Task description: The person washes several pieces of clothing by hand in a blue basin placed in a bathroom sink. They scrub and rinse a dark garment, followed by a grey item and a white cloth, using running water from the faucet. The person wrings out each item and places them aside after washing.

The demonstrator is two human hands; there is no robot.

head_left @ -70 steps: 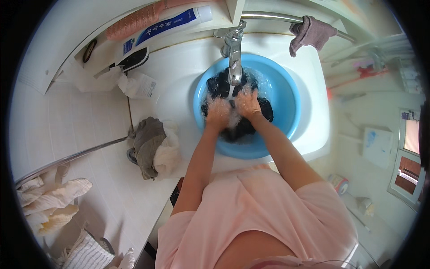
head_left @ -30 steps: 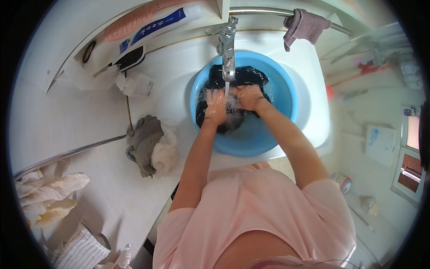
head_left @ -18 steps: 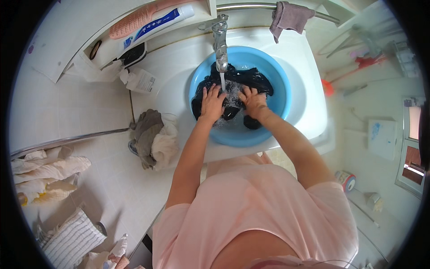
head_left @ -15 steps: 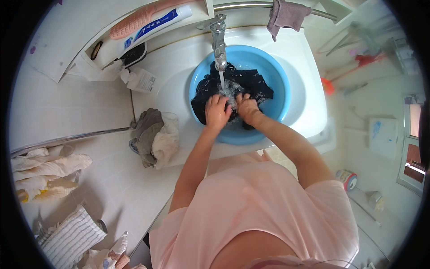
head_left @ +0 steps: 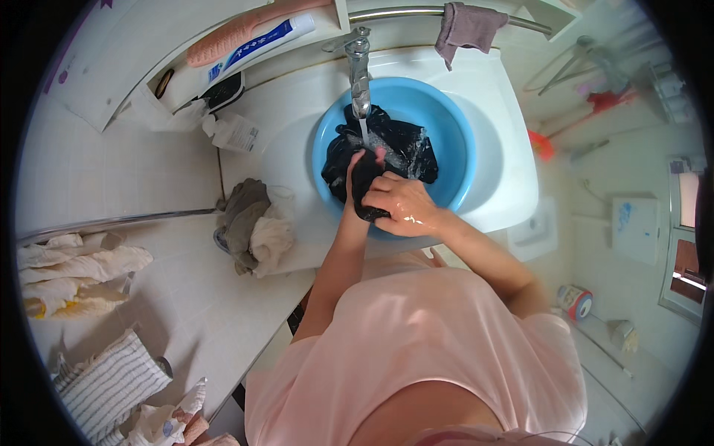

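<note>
A wet black garment (head_left: 420,157) lies bunched in a blue basin (head_left: 468,160), under a thin stream of water from the chrome faucet (head_left: 359,74). Part of the cloth is lifted toward me and draped over my left hand (head_left: 352,178). That hand is mostly covered, with fingertips showing beside the stream, and it grips the fabric from beneath. On the near right side of the same fold, my right hand (head_left: 407,207) is closed with bent fingers on the cloth, its back wet.
The basin sits in a white sink (head_left: 513,149). Left of it are grey and cream cloths (head_left: 249,223) and a white bottle (head_left: 232,132). A shelf above holds a toothpaste tube (head_left: 260,46) and a pink brush (head_left: 227,36). A mauve cloth (head_left: 468,31) hangs on a rail.
Both hands were pressed down on the garment in the basin. Now a fold of it is raised between them, and my right hand has come nearer to me and turned inward.
</note>
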